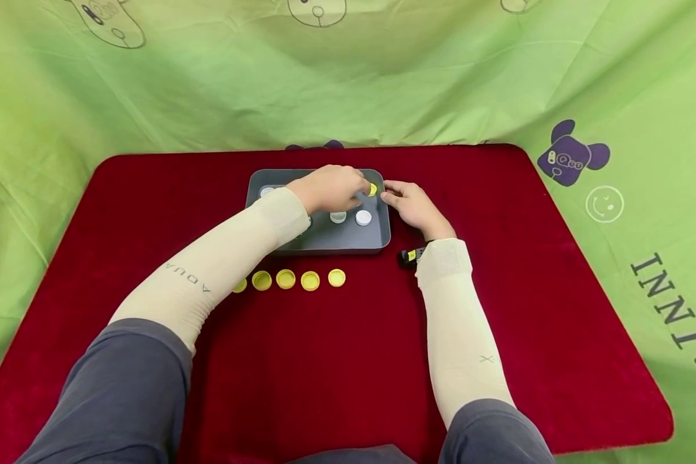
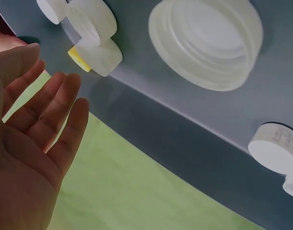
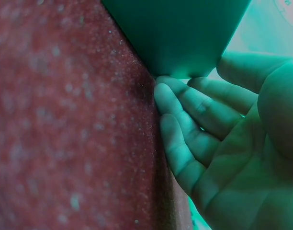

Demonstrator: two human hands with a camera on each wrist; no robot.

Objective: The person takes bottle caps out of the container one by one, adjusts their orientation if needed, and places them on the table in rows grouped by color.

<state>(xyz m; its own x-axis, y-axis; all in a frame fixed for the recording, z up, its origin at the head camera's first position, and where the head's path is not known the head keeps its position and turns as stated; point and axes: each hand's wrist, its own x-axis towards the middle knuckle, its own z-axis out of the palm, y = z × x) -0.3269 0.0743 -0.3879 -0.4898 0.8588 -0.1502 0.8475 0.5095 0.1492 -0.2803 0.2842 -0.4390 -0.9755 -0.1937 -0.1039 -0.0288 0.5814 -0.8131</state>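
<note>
A grey rectangular tray [image 1: 348, 242] holds several round white caps [image 1: 363, 218] and a yellow cap [image 1: 373, 190] near its far right corner. Over the tray, my left hand [image 1: 332, 187] reaches across with its fingers next to that yellow cap. The left wrist view shows this hand [image 2: 36, 129] with loosely bent fingers and nothing visible between them; white caps [image 2: 206, 43] lie beyond. At the tray's right side is my right hand [image 1: 414, 207]. Its fairly straight fingers [image 3: 199, 108] touch the tray's corner in the right wrist view, low by the red cloth.
A row of several yellow caps [image 1: 286, 279] lies on the red table cloth [image 1: 325, 361] in front of the tray. A small black device [image 1: 408, 258] sits at the right wrist. Green printed fabric [image 1: 383, 90] hangs behind the table.
</note>
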